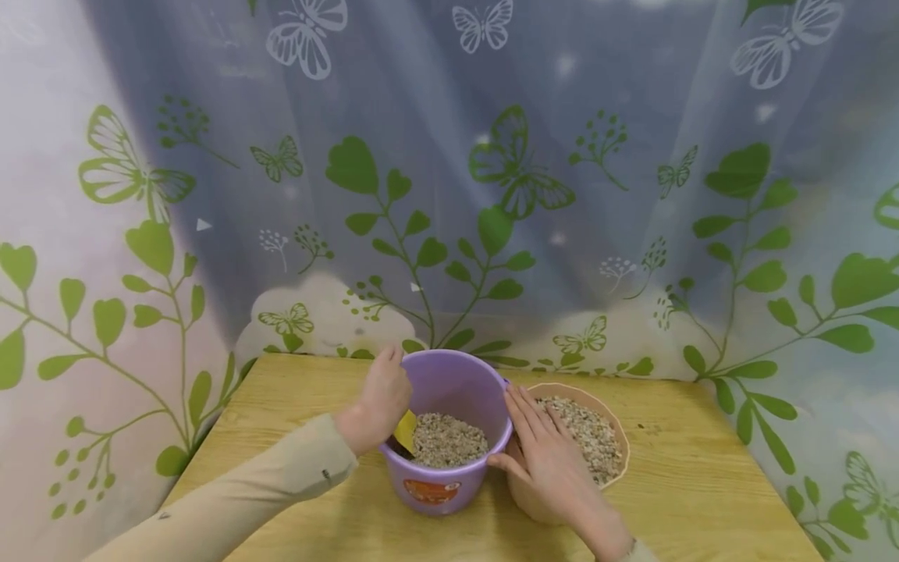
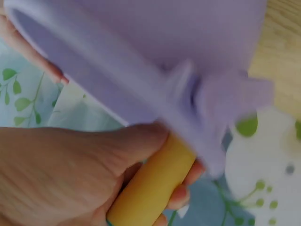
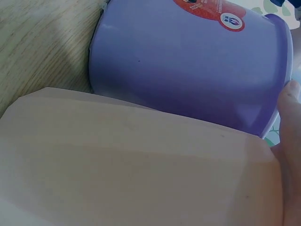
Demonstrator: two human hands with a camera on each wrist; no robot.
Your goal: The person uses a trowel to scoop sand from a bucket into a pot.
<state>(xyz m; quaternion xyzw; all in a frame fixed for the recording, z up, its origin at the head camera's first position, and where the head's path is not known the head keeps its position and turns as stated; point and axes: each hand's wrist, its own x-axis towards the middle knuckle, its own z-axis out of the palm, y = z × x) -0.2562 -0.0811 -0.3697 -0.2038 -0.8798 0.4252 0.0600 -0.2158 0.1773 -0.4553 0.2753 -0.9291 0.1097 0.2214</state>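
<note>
Scoop [image 1: 405, 432] and bowl [image 1: 605, 411] partly hidden by the hands [image 1: 378, 400] [image 1: 551, 462]

Across the far side hangs a printed curtain [image 1: 442, 195], blue-grey through the middle, paling out to the left and the right! White butterflies [image 1: 482, 26] up high, a big green butterfly [image 1: 145, 181] over on the left, leafy green stems [image 1: 431, 252] climbing below. And here's the yellowish wooden table [image 1: 695, 499], grain showing, one dark speck [image 1: 641, 426] out towards the right.
</note>
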